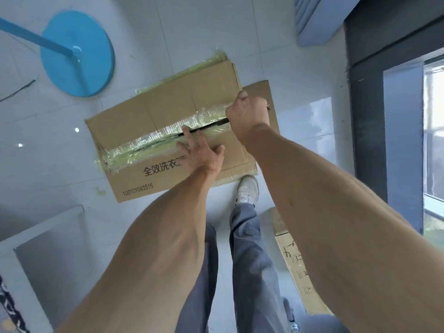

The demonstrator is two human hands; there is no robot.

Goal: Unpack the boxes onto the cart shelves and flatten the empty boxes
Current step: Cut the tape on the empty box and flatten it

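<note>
Here, a taped cardboard box [168, 131] lies on the white tiled floor [60, 164], partly over a flattened piece of cardboard [262, 92]. The left hand [201, 152] presses spread, straight fingers beside the box's taped centre seam [153, 140]. The right hand [247, 111] is fisted at the seam's right end; what it grips cannot be told.

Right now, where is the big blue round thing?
In the head view, the blue round base sits on the white floor at upper left, just beyond the taped cardboard box under the person's hands.
</note>
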